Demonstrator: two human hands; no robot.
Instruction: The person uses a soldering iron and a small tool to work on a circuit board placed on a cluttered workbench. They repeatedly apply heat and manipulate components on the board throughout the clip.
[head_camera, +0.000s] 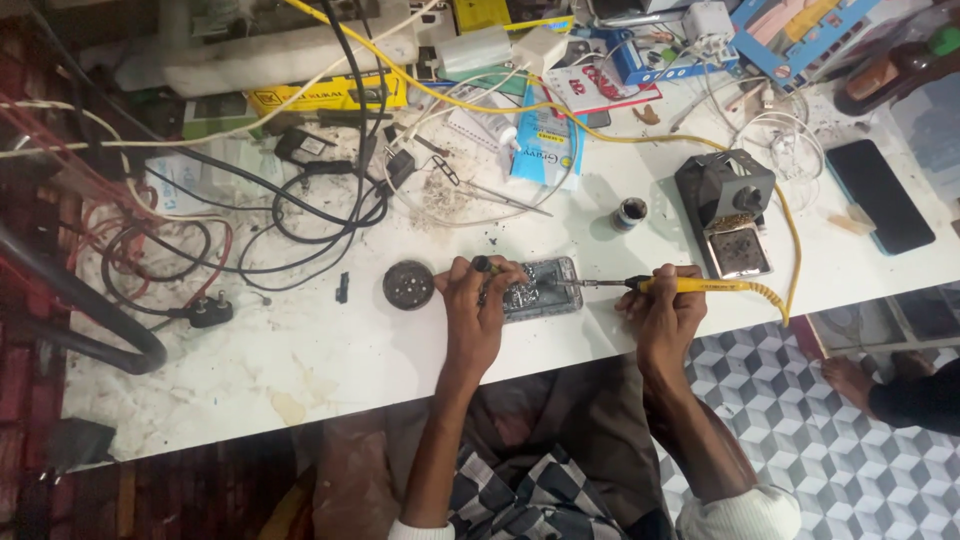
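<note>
Yellow plastic catches the eye first: the soldering iron (668, 285) lies almost level across the middle of the frame, handle to the right, metal tip pointing left. The right hand (663, 312) is closed around that handle, fingers curled over it, the yellow cord trailing off to the right and looping up toward the black iron stand (727, 208) in the upper right.

Just left of the tip sits the opened phone (540, 288), a grey slab lying flat near the front edge of the white table (330, 350), its long axis running left to right, in line with the iron. The tip reaches the phone's right end; whether it actually touches the board I cannot tell.

The left hand (478, 300) is closed over the phone's left end, pinning it down, with a small dark tool gripped in its fingers above. So the phone lies directly under the left hand and to the left of the right hand's grip, the left hand plainly the nearer.

A round dark tin (408, 285) rests just beside the left hand, further left. Black cables (300, 215) sprawl across the upper left.
</note>
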